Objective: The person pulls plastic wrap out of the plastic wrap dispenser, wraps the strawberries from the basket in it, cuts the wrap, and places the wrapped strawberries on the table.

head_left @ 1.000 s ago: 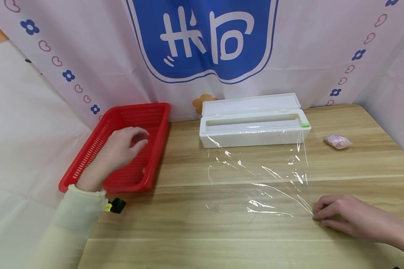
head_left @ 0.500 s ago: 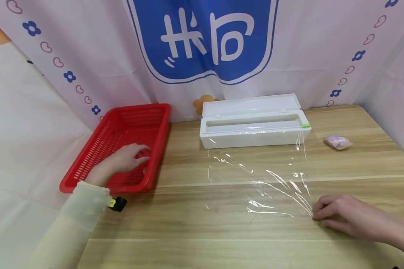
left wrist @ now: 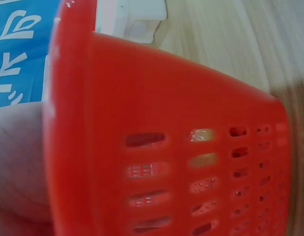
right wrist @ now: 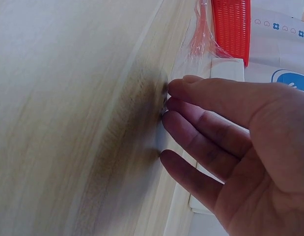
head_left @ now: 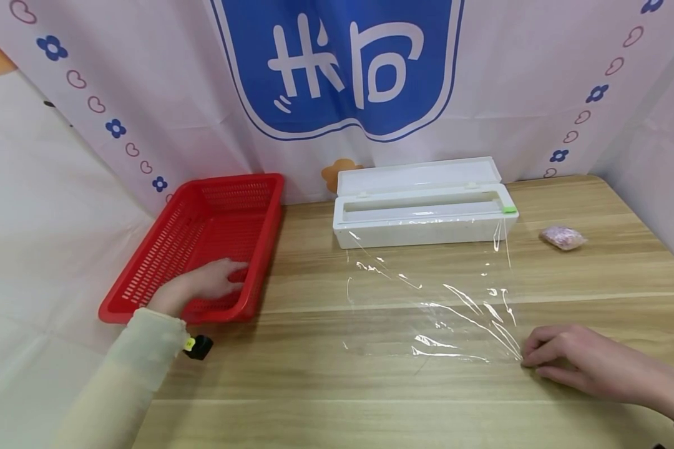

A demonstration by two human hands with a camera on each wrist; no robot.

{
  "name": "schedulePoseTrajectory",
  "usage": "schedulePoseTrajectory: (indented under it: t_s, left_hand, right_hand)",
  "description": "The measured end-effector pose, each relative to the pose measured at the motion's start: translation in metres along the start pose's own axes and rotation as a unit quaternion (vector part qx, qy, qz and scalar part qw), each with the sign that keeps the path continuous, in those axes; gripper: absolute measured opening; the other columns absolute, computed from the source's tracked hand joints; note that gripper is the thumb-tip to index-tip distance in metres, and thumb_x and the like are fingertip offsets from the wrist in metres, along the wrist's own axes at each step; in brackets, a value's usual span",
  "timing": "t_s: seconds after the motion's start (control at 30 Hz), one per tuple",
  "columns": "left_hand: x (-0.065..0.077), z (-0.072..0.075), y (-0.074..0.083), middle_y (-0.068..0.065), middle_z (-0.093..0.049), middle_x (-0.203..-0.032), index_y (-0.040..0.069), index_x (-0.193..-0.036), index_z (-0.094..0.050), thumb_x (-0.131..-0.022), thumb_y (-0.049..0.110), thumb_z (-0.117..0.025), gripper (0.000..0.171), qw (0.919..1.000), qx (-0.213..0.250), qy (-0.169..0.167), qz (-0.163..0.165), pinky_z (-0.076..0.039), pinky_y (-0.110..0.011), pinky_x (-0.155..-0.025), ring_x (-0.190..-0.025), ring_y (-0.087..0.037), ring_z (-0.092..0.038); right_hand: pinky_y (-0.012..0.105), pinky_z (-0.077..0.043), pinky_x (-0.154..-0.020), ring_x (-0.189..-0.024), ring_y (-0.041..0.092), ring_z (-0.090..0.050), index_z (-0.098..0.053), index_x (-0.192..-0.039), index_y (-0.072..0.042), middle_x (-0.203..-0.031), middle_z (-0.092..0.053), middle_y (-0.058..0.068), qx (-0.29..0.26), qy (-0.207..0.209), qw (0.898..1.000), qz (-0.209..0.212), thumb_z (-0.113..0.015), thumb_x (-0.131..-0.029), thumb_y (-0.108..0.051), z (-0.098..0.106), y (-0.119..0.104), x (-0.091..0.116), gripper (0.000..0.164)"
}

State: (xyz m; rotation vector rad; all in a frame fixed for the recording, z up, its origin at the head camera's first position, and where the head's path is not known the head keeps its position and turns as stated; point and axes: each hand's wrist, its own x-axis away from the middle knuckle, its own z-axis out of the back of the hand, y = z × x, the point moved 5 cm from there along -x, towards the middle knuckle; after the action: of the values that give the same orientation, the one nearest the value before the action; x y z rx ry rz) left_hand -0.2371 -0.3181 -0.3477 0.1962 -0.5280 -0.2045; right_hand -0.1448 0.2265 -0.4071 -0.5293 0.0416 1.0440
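My left hand (head_left: pixel 212 280) reaches down inside the red plastic basket (head_left: pixel 265 243), fingers by its near right wall. Through the basket's slots in the left wrist view shows a yellowish, shiny thing (left wrist: pixel 203 160); I cannot tell whether the fingers hold it. A sheet of clear cling film (head_left: pixel 427 312) runs from the white cling film dispenser (head_left: pixel 427 232) over the table toward me. Its near right corner is pinched by my right hand (head_left: pixel 586 363), low over the wood. In the right wrist view, thumb and index finger meet at the film while the other fingers touch the table.
The dispenser's lid (head_left: pixel 421 176) is raised at the back, and a green tab (head_left: pixel 508 209) sits at its right end. A small purple-and-white wrapped packet (head_left: pixel 563 237) lies on the right of the wooden table (head_left: pixel 337 418). Behind hangs a printed cloth (head_left: pixel 511 81).
My left hand has gone down into the basket, toward me, and now covers the small thing seen there before. The right hand keeps its place at the film corner; the film's creases shifted slightly.
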Motion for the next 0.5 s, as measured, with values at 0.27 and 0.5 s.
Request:
schedulePoseTrajectory:
  t_s: [0.27, 0.5]
  left_hand:
    - [-0.0025, -0.006, -0.0021, -0.014, -0.057, -0.121, 0.004, -0.142, -0.045, -0.092, 0.019, -0.055, 0.053, 0.9997, 0.019, -0.013, -0.006, -0.045, -0.047, -0.093, -0.105, -0.026, -0.05]
    - [-0.0065, -0.0085, -0.0031, -0.01, -0.059, -0.117, 0.009, -0.141, -0.047, -0.091, 0.016, -0.056, 0.051, 0.9994, 0.033, -0.012, -0.007, -0.047, -0.041, -0.087, -0.101, -0.023, -0.051]
  right_hand:
    - [0.001, -0.04, -0.073, -0.086, -0.006, -0.056, -0.074, -0.094, -0.027, -0.098, -0.06, -0.02, 0.001, 0.003, 1.0, 0.002, -0.08, -0.071, -0.008, -0.0006, 0.0008, 0.0009, 0.03]
    - [0.001, -0.04, -0.074, -0.086, -0.006, -0.056, -0.074, -0.094, -0.027, -0.098, -0.06, -0.021, 0.002, 0.002, 1.0, -0.001, -0.079, -0.072, -0.009, -0.0011, 0.0019, 0.0015, 0.029]
